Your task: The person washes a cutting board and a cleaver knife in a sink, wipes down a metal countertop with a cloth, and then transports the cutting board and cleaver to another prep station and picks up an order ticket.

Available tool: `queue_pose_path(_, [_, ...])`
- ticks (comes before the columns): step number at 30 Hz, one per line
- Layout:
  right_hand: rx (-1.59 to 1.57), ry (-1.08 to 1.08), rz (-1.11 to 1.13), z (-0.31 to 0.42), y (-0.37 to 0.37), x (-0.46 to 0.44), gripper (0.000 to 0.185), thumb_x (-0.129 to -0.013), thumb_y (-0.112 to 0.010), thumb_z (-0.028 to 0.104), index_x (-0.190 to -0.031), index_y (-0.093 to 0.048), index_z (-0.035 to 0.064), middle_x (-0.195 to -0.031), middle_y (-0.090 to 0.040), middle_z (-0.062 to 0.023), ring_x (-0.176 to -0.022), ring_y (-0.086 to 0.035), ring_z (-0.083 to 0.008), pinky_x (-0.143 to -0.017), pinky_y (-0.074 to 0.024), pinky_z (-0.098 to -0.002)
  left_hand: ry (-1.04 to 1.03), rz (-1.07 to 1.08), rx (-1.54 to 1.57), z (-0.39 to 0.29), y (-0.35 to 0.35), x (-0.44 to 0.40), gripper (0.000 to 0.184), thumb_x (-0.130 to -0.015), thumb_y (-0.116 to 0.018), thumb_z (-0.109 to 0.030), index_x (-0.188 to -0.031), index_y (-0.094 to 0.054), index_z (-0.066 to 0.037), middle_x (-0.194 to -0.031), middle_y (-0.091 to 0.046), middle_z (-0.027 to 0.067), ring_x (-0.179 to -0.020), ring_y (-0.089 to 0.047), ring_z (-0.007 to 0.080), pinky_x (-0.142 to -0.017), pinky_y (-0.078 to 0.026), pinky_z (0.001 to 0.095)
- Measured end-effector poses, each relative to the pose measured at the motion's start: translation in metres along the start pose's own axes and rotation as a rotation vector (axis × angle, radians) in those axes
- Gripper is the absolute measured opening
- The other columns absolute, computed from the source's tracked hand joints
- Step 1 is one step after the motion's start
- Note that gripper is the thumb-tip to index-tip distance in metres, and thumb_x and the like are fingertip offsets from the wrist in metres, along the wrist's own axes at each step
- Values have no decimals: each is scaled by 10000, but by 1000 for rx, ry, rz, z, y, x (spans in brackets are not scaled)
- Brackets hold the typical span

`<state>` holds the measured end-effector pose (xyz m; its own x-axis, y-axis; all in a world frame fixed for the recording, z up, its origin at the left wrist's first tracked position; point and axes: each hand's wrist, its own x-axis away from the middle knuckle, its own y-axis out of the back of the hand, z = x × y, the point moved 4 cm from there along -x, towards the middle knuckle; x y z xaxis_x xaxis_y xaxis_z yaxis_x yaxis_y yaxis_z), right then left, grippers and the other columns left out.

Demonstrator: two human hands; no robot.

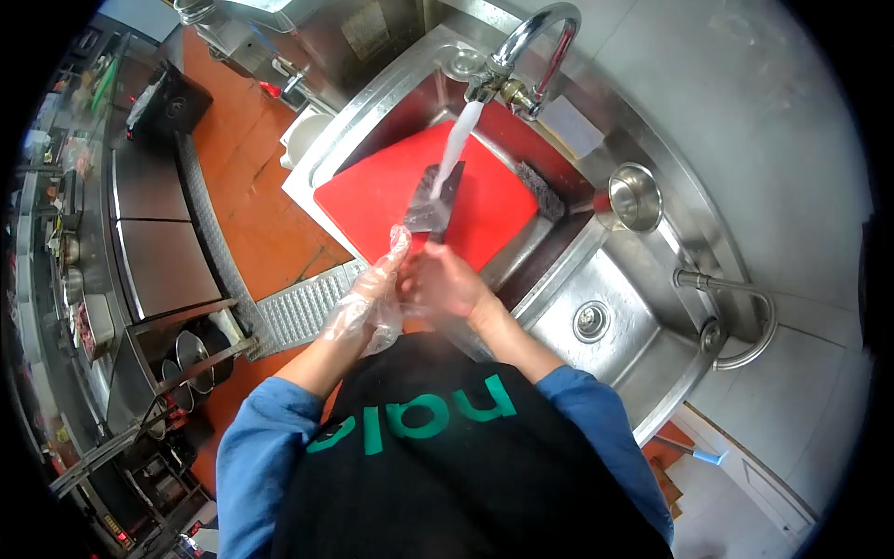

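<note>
A broad-bladed knife (430, 207) points away from me under the running water (456, 149), its blade wet. My left hand (374, 284), in a loose clear plastic glove, is closed at the knife's near end, its thumb lying along the blade's lower left side. My bare right hand (456, 287) is close against the left one, by the dark handle; motion blur smears its fingers, and I cannot tell their grip. Much of the handle is hidden between the hands. Beneath the knife, a red cutting board (368, 196) lies tilted across the left sink basin.
The curved chrome faucet (540, 23) pours into the left basin. A dark scouring pad (540, 191) sits at the board's right edge. A steel bowl (635, 197) stands on the ledge behind the right basin (643, 349). To the left, a steel counter (154, 265) borders the orange floor (251, 177).
</note>
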<state>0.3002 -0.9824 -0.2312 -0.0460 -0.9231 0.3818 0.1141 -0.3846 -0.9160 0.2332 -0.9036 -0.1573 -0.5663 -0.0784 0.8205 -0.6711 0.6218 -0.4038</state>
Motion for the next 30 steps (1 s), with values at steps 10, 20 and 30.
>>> queue_pose_path(10, [2030, 36, -483, 134, 13, 47, 284, -872, -513, 312, -847, -637, 58, -833, -667, -152, -780, -654, -294, -717, -510, -408, 70, -146, -431, -11, -2, -17, 227, -896, -565, -300, -943, -604, -81, -728, -596, 24, -608, -578, 94, -498, -417, 208])
queue_pose_path(20, [2598, -126, -1104, 214, 179, -35, 552, -900, -423, 143, -1413, -247, 246, -1163, -457, -153, -1085, -476, -303, -855, -433, -454, 5, -232, -641, -18, 31, 38, 311, -892, -546, -378, -977, -564, -79, -632, -476, -44, -519, -424, 44, -464, -305, 198])
queue_pose_path(30, [2250, 828, -708, 192, 42, -18, 624, -695, -555, -5, -1292, -414, 109, -1021, -536, -183, -978, -506, -356, -846, -443, -427, -18, -206, -552, -19, 45, 45, 290, -898, -548, -329, -1001, -572, -59, -637, -475, -51, -527, -418, 33, -472, -313, 191])
